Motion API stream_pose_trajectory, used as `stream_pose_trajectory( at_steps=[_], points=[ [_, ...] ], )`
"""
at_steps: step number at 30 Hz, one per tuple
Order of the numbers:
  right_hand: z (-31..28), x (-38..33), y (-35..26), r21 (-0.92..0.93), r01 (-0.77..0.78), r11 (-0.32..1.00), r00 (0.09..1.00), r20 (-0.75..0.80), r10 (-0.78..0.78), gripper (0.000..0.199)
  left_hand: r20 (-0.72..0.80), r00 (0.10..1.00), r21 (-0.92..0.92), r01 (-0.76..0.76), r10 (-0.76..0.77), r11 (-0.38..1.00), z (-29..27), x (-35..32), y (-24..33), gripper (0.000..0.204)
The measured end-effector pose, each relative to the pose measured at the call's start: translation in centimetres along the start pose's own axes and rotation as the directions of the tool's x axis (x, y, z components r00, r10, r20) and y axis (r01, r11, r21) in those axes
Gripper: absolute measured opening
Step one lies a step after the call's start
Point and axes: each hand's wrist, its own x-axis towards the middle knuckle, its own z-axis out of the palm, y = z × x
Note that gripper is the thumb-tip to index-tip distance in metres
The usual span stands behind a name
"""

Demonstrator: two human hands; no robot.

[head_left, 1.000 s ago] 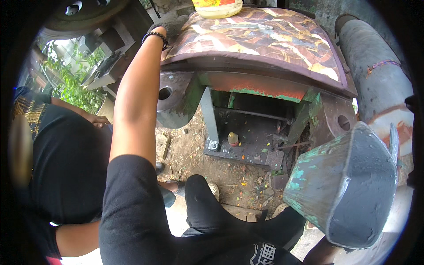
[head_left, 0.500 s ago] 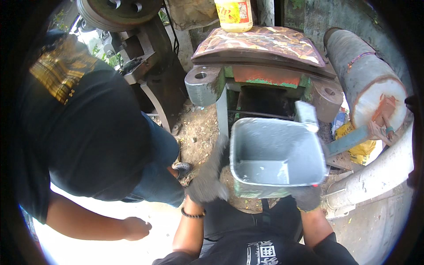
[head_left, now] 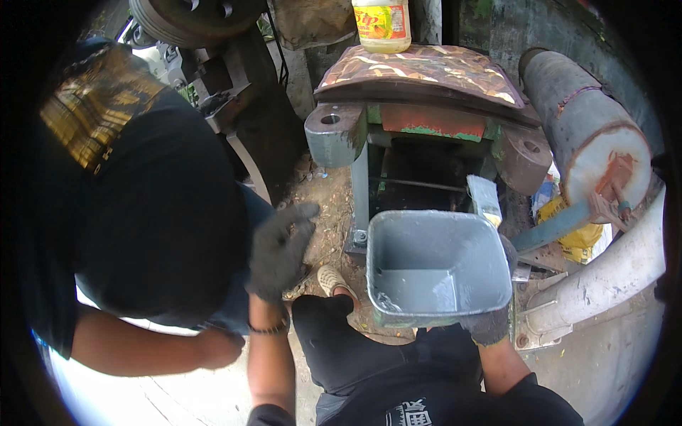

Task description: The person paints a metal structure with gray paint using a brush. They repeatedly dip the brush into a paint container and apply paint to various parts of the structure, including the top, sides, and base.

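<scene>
My right hand (head_left: 489,323), in a grey glove, grips a squarish paint tin (head_left: 439,318) from its right side and underneath. The tin is tilted toward me; its inner walls are coated grey, and a pool of grey paint lies inside. A flat paintbrush (head_left: 485,199) with paint-covered bristles stands up past the tin's far right corner. Its handle is hidden, so I cannot tell whether my right fingers also hold it. My left hand (head_left: 280,252), gloved too, is raised to the left of the tin, empty, fingers apart, close to a person in a black shirt (head_left: 156,213).
Ahead stands a heavy metal machine frame (head_left: 337,131) with a patterned cover (head_left: 426,71) and a plastic jar (head_left: 382,27) on top. A large cylinder (head_left: 590,113) and a pale pipe (head_left: 604,277) lie at the right. A grooved pulley wheel (head_left: 195,18) is at the upper left.
My left hand has moved left and up, away from the tin, and its fingers have spread. The tin has shifted slightly left and toward me. My foot has come into view.
</scene>
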Motion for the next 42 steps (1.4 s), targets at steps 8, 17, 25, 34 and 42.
stream_pose_trajectory(
  at_steps=[8, 17, 25, 34, 42],
  points=[
    [1.7, -0.9, 5.1, 0.112, -0.021, 0.994, 0.993, 0.121, 0.007, 0.111, 0.557, 0.781, 0.719, -0.623, 0.281, 0.308, 1.8, 24.0, 3.6, 0.045],
    [1.9, 3.3, 5.3, 0.763, -0.645, 0.035, 0.705, 0.577, 0.412, 0.1, 0.709, 0.689, 0.685, -0.723, 0.148, 0.087, 1.2, 27.9, -3.1, 0.045],
    [1.6, 4.2, 3.9, 0.716, -0.692, 0.091, 0.647, 0.559, 0.519, 0.083, 0.605, 0.787, 0.79, -0.612, 0.12, 0.031, 1.0, 26.1, 4.3, 0.043],
    [1.2, 2.3, 4.6, 0.751, -0.615, 0.239, 0.745, 0.456, 0.486, 0.081, 0.162, 0.859, 0.805, -0.399, 0.485, 0.439, -1.6, 20.9, 4.6, 0.029],
    [1.5, 1.6, 4.5, 0.772, -0.59, 0.236, 0.762, 0.435, 0.48, 0.081, 0.558, 0.816, 0.827, -0.561, 0.151, -0.026, 0.1, 26.1, 2.7, 0.029]
  ],
)
